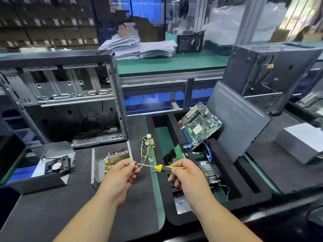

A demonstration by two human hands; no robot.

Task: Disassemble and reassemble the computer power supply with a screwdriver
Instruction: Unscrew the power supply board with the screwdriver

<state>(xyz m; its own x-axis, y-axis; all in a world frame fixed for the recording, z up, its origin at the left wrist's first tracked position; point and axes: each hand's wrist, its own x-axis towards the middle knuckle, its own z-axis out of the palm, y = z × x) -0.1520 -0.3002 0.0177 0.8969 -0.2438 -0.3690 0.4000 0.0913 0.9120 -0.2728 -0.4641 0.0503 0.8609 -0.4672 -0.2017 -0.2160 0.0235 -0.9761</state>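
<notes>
Both forearms reach fwd, raised above worktop (52,206). Right hand (185,173) grips screwdriver (158,167) handle; left hand (120,173) pinches its tip. Shaft lies approx horizontal, tip pointing left.

Glossy metal screwdriver shaft (146,165), matt foam mat (52,206)

I've got the yellow/black screwdriver (158,167) lying level above the mat; opened PSU base (104,165) w/ yellow board below, fan cover (56,165) set apart at left
</notes>
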